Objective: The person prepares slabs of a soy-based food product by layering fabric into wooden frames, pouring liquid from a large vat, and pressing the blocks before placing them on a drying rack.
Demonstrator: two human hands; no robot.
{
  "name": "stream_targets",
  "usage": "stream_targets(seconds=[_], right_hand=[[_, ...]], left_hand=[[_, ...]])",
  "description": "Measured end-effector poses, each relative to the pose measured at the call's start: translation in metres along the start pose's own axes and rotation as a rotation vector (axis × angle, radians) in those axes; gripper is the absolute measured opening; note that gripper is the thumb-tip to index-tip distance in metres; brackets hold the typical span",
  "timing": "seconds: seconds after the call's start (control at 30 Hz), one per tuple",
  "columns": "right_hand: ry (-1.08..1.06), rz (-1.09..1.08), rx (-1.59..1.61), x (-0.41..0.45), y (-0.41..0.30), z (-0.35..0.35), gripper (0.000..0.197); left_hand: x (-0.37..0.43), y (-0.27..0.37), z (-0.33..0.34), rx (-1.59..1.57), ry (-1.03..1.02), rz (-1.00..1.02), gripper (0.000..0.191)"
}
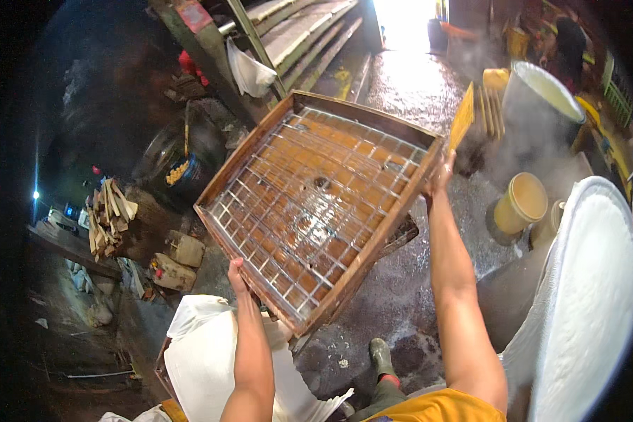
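Observation:
Before me, tilted in mid-air, is a wide shallow wooden tray (274, 174) with a metal grid over its wet brown base. My left hand (238, 277) grips its lower left edge, thumb on the rim. At the right edge, my right hand (439, 176) holds the tray, its fingers partly hidden. Just above those fingers shows a yellow slatted piece (461, 118); whether the hand touches it cannot be told. White cloth (205, 353) drapes below my left forearm, over what looks like another wooden frame.
On the right stand a large cloth-lined vat (591, 285) with white contents, a yellowish bucket (519, 203) and another steaming vat (538, 100). Left are split firewood (108, 216), plastic jerrycans (173, 271) and a blue container (182, 171). The floor (401, 290) is wet. Steps (306, 31) rise beyond.

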State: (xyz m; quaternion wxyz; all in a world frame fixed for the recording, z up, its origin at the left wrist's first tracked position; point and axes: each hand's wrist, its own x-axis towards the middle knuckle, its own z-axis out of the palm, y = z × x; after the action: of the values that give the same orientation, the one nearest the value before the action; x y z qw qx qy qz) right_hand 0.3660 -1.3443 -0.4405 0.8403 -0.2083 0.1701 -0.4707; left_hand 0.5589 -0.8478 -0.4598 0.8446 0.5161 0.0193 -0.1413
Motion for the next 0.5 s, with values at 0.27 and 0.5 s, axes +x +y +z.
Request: stream_targets(seconds=[0.27, 0.5], right_hand=[[0.084, -0.010, -0.614, 0.031, 0.041, -0.011, 0.064], [0.101, 0.019, -0.717, 0.063, 0.029, 0.003, 0.059]], left_hand=[[0.021, -0.003, -0.012, 0.099, -0.054, -0.122, 0.015], [0.021, -0.025, -0.021, 0.035, 0.149, -0.112, 0.014]])
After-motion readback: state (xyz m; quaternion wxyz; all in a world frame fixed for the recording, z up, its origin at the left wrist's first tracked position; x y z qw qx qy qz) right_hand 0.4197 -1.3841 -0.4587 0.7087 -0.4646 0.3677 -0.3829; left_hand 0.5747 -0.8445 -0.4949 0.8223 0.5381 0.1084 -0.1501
